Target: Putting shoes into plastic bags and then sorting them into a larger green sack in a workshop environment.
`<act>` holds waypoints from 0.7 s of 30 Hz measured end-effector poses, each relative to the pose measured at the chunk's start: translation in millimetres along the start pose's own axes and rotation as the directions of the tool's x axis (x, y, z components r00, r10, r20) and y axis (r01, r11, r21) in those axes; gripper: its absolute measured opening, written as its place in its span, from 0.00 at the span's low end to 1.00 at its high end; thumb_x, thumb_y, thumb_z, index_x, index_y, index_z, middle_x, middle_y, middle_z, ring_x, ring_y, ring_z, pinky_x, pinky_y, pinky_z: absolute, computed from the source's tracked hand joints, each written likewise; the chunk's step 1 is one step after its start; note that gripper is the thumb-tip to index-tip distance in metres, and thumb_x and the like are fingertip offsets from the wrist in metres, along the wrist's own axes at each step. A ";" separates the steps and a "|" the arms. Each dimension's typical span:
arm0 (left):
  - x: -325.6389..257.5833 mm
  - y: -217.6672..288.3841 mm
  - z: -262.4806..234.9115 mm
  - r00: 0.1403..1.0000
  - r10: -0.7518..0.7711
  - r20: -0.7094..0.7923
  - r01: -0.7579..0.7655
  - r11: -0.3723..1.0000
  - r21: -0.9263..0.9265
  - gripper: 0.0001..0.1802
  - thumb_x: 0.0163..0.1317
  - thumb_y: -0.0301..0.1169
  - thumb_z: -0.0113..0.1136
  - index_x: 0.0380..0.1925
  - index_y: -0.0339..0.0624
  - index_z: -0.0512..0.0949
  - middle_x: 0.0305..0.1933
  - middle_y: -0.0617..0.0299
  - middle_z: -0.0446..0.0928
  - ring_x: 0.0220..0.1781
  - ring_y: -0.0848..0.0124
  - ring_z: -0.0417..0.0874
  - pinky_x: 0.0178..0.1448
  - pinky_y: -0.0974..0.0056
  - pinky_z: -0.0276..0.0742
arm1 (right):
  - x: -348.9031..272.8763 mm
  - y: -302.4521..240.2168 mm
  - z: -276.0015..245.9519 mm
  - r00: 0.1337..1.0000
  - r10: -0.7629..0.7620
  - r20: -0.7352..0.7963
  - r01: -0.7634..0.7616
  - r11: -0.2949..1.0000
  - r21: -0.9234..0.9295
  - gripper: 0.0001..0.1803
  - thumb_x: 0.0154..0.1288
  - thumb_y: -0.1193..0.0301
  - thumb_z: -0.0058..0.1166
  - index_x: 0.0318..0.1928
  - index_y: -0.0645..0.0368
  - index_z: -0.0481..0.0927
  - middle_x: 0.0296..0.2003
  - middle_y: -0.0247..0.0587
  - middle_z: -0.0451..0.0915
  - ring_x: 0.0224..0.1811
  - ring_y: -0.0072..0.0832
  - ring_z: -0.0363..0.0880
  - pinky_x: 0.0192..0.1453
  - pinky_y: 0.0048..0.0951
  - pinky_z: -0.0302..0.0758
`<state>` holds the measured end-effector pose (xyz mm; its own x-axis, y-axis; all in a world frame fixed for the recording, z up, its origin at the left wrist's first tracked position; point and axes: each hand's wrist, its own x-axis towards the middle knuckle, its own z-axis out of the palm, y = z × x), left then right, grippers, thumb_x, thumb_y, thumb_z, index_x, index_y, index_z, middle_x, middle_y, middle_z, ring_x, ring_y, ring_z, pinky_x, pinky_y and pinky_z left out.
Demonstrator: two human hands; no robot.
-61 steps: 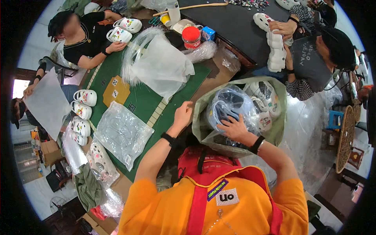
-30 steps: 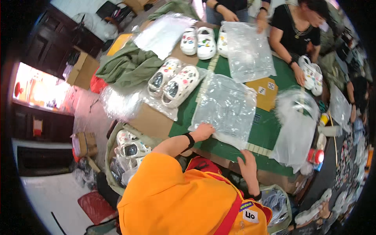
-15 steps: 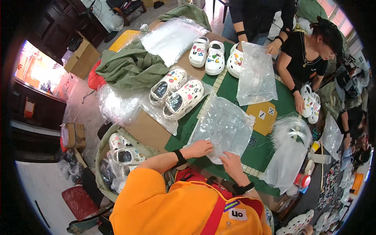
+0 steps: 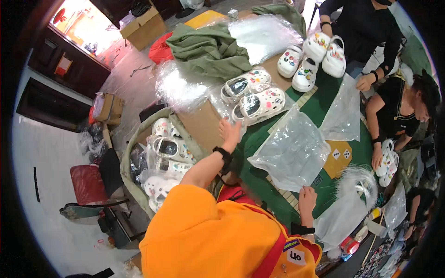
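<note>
A pair of white foam clogs dotted with coloured charms (image 4: 252, 95) lies wrapped in clear crinkled plastic on the brown cardboard sheet (image 4: 202, 125) at the near-left part of the tabletop (image 4: 320, 99), which is covered in green cloth. The two clogs lie side by side, their dark openings up, long axes running roughly from lower left to upper right in the picture, toes toward the far side. The left hand (image 4: 230, 132), with a black band at its wrist, reaches out with fingers spread wide, holding nothing, its fingertips just short of the nearer clog. The right hand (image 4: 307, 198) rests flat on the tabletop at the near corner of a clear, empty plastic bag (image 4: 293, 150) spread on the green cloth; its grip is loose and closed on nothing that can be made out. A rumpled olive-green cloth (image 4: 208, 48) lies beyond the clogs, and an olive fabric bin full of bagged white clogs (image 4: 160, 157) stands below the tabletop edge on the left.
</note>
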<state>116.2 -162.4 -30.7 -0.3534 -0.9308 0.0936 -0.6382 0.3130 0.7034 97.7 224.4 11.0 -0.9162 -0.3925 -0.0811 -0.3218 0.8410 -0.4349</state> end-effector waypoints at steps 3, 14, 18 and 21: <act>23.4 12.9 -11.8 0.874 -0.464 0.143 0.486 0.845 -0.224 0.34 0.47 0.42 0.61 0.52 0.39 0.60 0.54 0.48 0.61 0.53 0.56 0.66 0.48 0.55 0.67 | -12.7 4.5 10.4 1.000 0.023 -0.018 -0.024 0.997 -0.068 0.15 0.56 0.65 0.45 0.43 0.57 0.75 0.47 0.43 0.71 0.46 0.43 0.69 0.50 0.36 0.65; 76.6 -53.0 57.3 0.659 -0.345 0.668 0.745 0.182 -0.642 0.26 0.45 0.38 0.66 0.40 0.32 0.71 0.37 0.53 0.75 0.36 0.63 0.77 0.36 0.59 0.74 | -42.1 35.8 43.9 0.967 0.179 0.182 -0.196 0.977 0.084 0.20 0.54 0.62 0.48 0.48 0.53 0.74 0.54 0.55 0.62 0.56 0.48 0.61 0.57 0.38 0.60; 88.6 17.3 17.9 0.813 -0.129 0.568 0.484 0.692 -0.536 0.19 0.52 0.37 0.59 0.39 0.33 0.71 0.35 0.56 0.74 0.35 0.65 0.76 0.36 0.61 0.74 | -49.3 34.2 53.0 0.918 0.245 0.313 -0.305 0.939 0.158 0.19 0.50 0.56 0.52 0.43 0.45 0.78 0.58 0.52 0.57 0.60 0.47 0.54 0.60 0.42 0.55; 80.7 97.5 -39.0 0.815 -0.115 0.568 0.546 0.479 -0.687 0.18 0.55 0.33 0.56 0.42 0.34 0.69 0.37 0.57 0.73 0.36 0.69 0.74 0.39 0.66 0.72 | -56.5 17.3 41.9 0.914 0.275 0.298 -0.327 0.935 0.141 0.18 0.49 0.54 0.53 0.41 0.43 0.79 0.60 0.47 0.55 0.63 0.50 0.47 0.58 0.57 0.49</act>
<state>52.2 -214.3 72.8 -0.6029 -0.6875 -0.4048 -0.0286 -0.4885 0.8721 153.9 245.6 -29.5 -0.8547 -0.2389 -0.4608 0.0319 0.8619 -0.5061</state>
